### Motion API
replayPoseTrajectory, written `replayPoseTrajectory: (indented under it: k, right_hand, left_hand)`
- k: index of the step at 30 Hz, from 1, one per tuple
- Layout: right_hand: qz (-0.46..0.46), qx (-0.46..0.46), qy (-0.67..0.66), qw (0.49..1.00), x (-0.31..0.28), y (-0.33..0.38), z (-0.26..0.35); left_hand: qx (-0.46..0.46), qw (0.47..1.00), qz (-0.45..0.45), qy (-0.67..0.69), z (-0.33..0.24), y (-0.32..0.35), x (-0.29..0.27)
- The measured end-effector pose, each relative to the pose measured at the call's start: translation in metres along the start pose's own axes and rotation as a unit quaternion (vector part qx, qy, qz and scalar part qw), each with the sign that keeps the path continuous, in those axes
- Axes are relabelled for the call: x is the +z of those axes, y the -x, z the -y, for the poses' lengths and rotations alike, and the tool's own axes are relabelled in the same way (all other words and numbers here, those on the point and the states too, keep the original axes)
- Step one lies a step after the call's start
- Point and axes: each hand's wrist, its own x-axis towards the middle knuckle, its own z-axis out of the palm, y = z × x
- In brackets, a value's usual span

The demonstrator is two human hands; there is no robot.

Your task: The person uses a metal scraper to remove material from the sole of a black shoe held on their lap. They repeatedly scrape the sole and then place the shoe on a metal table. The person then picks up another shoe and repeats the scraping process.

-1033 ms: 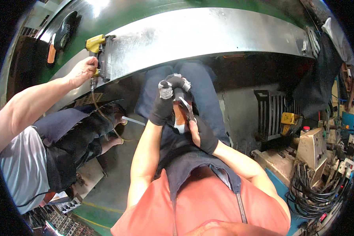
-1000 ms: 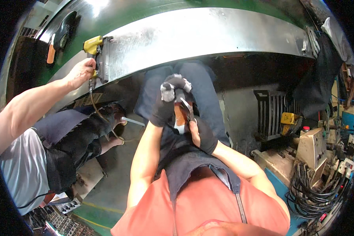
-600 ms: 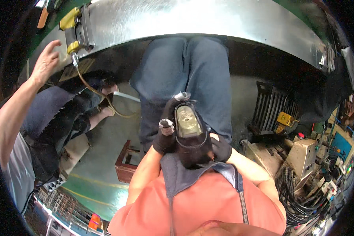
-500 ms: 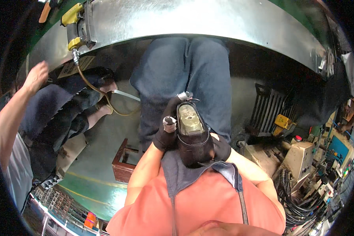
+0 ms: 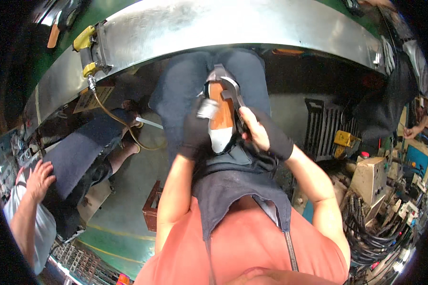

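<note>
A shoe on its last [image 5: 218,116] lies sole side up between my thighs. A brown insole board covers its middle, the end nearest my body is white, and dark upper shows at the edges. My left hand [image 5: 196,128], in a black fingerless glove with white tape on the fingers, grips the shoe's left side; its fingertips are blurred. My right hand [image 5: 264,133], gloved the same way, is closed round the handle of dark metal lasting pincers [image 5: 232,89]. Their curved head lies over the right edge of the insole; whether the jaws bite the upper I cannot tell.
A metal workbench [image 5: 195,26] curves across the front, with a yellow air stapler [image 5: 86,52] and its hose at the left. A co-worker's hand [image 5: 40,178] rests on an apron at left. A machine box [image 5: 368,178] and cables [image 5: 361,232] stand right; a brown stool [image 5: 151,206] is behind left.
The shoe has been turned from last top up to sole up and moved farther from my chest. Pincers now show in my right hand. The co-worker's hand has come down onto the apron.
</note>
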Motion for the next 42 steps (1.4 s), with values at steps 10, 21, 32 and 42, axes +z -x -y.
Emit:
replayPoseTrajectory:
  k: [10,21,32,42]
  right_hand:
    - [0.173,-0.107,0.443,0.873,-0.059,0.016,0.051]
    - [0.323,0.186,0.086,0.924,-0.105,0.014,0.029]
    - [0.089,-0.453,0.392,0.796,-0.049,0.075,0.075]
    - [0.115,-0.302,0.301,0.897,-0.022,0.035,-0.031]
  left_hand:
    - [0.123,0.957,0.105,-0.239,0.007,0.040,-0.010]
    - [0.139,0.983,-0.037,-0.114,-0.005,-0.006,0.044]
    - [0.181,0.915,-0.154,-0.326,-0.009,-0.012,0.047]
    - [0.066,0.976,-0.084,-0.188,0.051,0.099,0.040]
